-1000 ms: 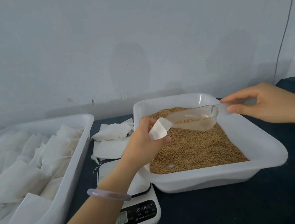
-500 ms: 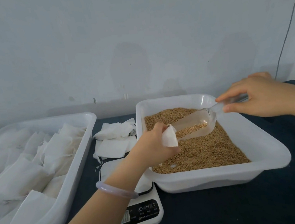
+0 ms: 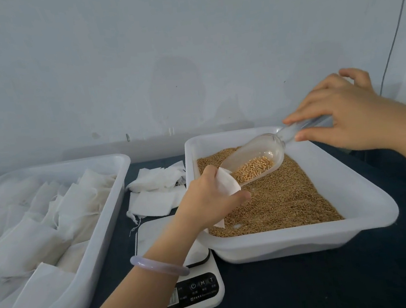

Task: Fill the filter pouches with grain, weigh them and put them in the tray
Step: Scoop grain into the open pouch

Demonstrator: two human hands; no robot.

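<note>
My left hand [image 3: 207, 199] grips a white filter pouch [image 3: 228, 182] over the near left part of the grain tub [image 3: 370, 213]. My right hand [image 3: 342, 117] pinches the handle of a clear plastic scoop [image 3: 260, 156], tilted down to the left, its lip at the pouch's mouth. Grain [image 3: 252, 167] lies in the scoop's lower half. The tub holds a bed of brown grain [image 3: 282, 195]. A white scale [image 3: 187, 292] sits in front, half under my left forearm. The white tray [image 3: 100, 241] at left holds several filled pouches [image 3: 22, 240].
A small heap of empty pouches [image 3: 155, 189] lies on the dark table [image 3: 338, 285] between tray and tub, behind the scale. A pale wall stands close behind, with a thin cable [image 3: 395, 30] running down it at the right.
My right hand has risen and tipped the scoop steeper, so the grain slid down toward the pouch. My left hand keeps the pouch at the scoop's lip.
</note>
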